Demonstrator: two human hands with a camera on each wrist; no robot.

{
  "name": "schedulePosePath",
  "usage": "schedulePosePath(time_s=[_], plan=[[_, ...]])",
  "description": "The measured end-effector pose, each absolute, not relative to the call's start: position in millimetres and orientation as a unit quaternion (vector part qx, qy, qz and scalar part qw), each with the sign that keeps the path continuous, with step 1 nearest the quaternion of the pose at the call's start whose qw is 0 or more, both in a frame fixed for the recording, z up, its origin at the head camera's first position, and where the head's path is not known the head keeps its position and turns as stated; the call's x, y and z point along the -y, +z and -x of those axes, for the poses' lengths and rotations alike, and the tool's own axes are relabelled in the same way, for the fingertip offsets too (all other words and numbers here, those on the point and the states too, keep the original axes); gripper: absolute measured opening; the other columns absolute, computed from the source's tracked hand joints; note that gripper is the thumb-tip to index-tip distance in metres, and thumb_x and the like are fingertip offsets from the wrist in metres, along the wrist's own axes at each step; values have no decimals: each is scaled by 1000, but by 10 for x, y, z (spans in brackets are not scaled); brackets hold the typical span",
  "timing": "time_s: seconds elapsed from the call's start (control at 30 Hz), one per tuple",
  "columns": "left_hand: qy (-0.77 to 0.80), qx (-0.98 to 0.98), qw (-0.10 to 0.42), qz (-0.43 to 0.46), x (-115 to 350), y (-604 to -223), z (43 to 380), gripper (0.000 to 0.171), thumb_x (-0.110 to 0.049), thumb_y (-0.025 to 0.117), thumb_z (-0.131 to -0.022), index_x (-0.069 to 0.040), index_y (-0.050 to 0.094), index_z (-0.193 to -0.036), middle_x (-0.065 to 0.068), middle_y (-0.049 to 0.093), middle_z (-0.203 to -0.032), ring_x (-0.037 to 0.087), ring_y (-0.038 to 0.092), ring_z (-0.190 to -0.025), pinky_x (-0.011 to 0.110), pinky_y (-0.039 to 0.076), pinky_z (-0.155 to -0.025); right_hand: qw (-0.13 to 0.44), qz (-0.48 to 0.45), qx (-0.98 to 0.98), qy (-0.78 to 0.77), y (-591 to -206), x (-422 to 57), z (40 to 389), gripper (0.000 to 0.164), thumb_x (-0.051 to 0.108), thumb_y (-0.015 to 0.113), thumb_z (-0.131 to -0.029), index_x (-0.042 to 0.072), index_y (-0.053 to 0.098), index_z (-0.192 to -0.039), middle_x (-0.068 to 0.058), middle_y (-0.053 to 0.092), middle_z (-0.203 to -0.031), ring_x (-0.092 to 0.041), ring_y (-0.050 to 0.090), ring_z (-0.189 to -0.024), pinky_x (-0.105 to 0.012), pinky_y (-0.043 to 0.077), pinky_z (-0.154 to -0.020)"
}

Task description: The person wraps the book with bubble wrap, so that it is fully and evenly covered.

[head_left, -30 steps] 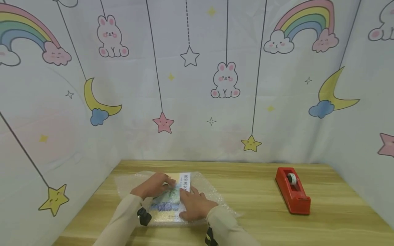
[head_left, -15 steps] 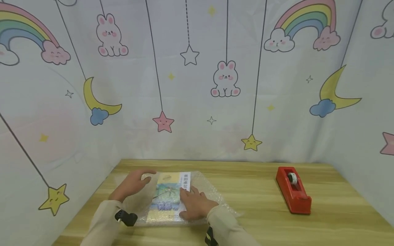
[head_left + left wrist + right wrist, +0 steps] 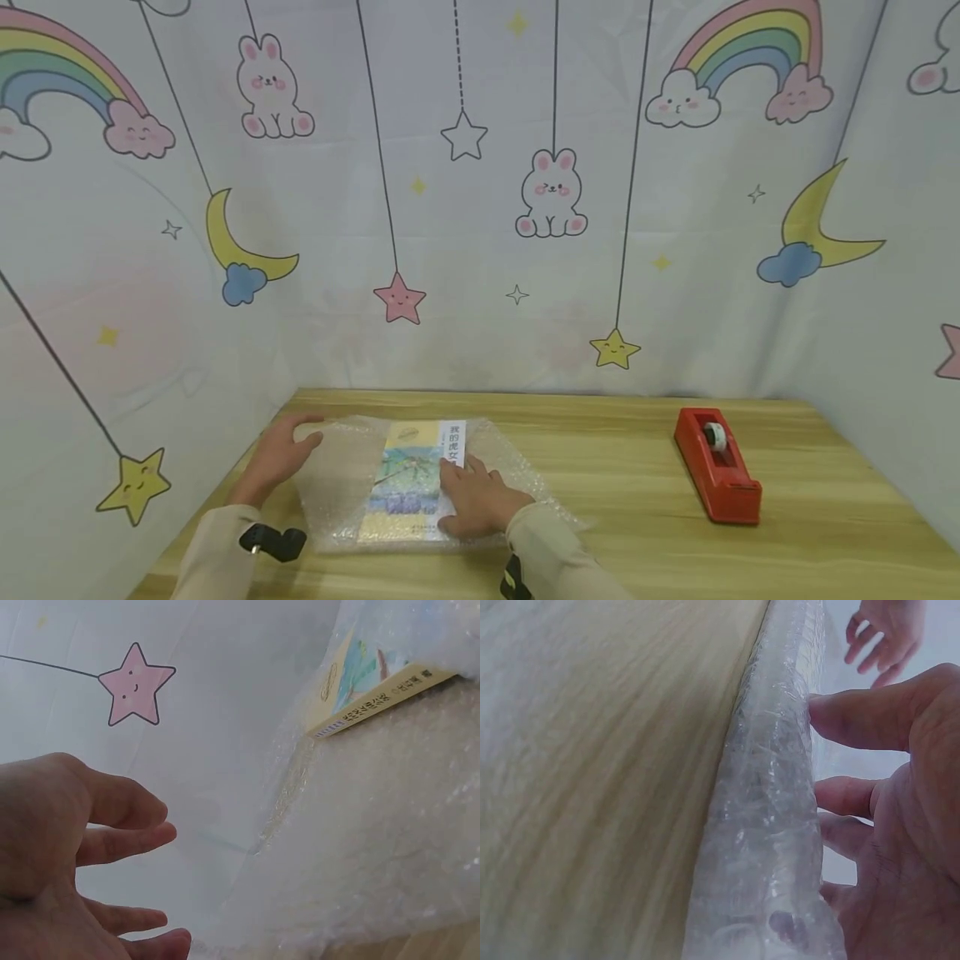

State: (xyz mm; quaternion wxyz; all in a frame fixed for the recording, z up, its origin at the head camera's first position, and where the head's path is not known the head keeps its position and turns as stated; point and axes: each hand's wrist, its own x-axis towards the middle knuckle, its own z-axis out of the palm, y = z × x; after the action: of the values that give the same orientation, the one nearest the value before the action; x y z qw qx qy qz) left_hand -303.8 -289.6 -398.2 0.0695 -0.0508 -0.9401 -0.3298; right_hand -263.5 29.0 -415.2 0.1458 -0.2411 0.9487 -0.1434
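Observation:
A book [image 3: 408, 483] with a painted cover and a white strip of lettering lies on the table, with bubble wrap [image 3: 337, 475] spread under it and folded round its right side. My right hand [image 3: 480, 497] rests on the book's wrapped right part, fingers spread and pressing the plastic. In the right wrist view its fingertips [image 3: 832, 796] touch the bubble wrap. My left hand [image 3: 277, 454] is held with fingers extended at the left edge of the bubble wrap, nothing in it. The left wrist view shows the book's corner [image 3: 330, 724] under the clear sheet.
A red tape dispenser [image 3: 716, 467] with a roll of tape stands on the right of the wooden table [image 3: 600, 500]. A white curtain [image 3: 480, 250] printed with rabbits, stars and moons hangs behind and at both sides.
My left hand has lifted off the book and moved left to the outer edge of the bubble wrap, uncovering the cover. The right hand has stayed in place.

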Motion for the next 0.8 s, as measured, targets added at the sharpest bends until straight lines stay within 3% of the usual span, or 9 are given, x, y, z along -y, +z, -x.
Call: schedulePosePath(time_s=[0.13, 0.23, 0.3, 0.4, 0.5, 0.57, 0.67, 0.8], plan=[[-351, 934, 62, 2, 2967, -4007, 3054, 45, -15, 50, -99, 9, 50, -138, 38, 40, -148, 55, 34, -139, 65, 35, -111, 143, 247, -948, -145, -4149, -292, 2640, 78, 41, 63, -94, 16, 27, -159, 2, 29, -166, -31, 18, -157, -56, 27, -122], [-376, 926, 28, -33, 3012, -4025, 3039, 50, -20, 46, -101, 9, 45, -141, 38, 29, -154, 56, 29, -141, 65, 34, -112, 141, 250, -947, -145, -4146, -293, 2638, 77, 42, 63, -94, 16, 29, -158, 2, 30, -166, -32, 19, -156, -57, 28, -122], [-387, 921, 10, -43, 3031, -4038, 3024, 51, -23, 45, -102, 9, 45, -141, 39, 29, -153, 57, 32, -138, 63, 39, -108, 138, 252, -947, -143, -4141, -293, 2635, 75, 41, 63, -94, 16, 31, -157, 2, 30, -166, -32, 19, -156, -57, 29, -121], [-414, 909, -5, -54, 3047, -4073, 3007, 51, -26, 45, -103, 10, 48, -139, 38, 43, -142, 49, 51, -123, 48, 53, -92, 136, 252, -947, -144, -4150, -291, 2630, 75, 42, 63, -93, 16, 32, -157, 2, 30, -166, -33, 20, -156, -57, 29, -121], [-454, 889, -20, -57, 3046, -4112, 3001, 48, -25, 46, -104, 9, 50, -138, 35, 53, -133, 33, 62, -107, 34, 56, -78, 132, 253, -948, -143, -4166, -292, 2633, 76, 42, 63, -93, 15, 31, -157, 2, 31, -166, -33, 21, -155, -57, 29, -121], [-469, 881, -32, -52, 3041, -4133, 3000, 47, -24, 47, -104, 9, 52, -137, 34, 53, -134, 26, 65, -104, 33, 56, -79, 132, 253, -948, -143, -4174, -292, 2637, 76, 42, 63, -93, 15, 31, -157, 2, 31, -166, -33, 21, -155, -58, 29, -121], [-477, 877, -46, -35, 3019, -4150, 2997, 46, -23, 49, -104, 9, 51, -137, 35, 47, -144, 25, 66, -108, 35, 56, -86, 131, 254, -948, -140, -4178, -294, 2645, 75, 42, 64, -93, 16, 33, -156, 2, 31, -166, -33, 21, -155, -58, 30, -120], [-467, 884, -31, -14, 2982, -4142, 2991, 43, -20, 50, -104, 10, 53, -136, 32, 52, -142, 22, 66, -107, 32, 55, -84, 133, 254, -947, -144, -4185, -295, 2657, 75, 42, 64, -94, 16, 32, -156, 2, 31, -165, -32, 21, -155, -59, 30, -120]])
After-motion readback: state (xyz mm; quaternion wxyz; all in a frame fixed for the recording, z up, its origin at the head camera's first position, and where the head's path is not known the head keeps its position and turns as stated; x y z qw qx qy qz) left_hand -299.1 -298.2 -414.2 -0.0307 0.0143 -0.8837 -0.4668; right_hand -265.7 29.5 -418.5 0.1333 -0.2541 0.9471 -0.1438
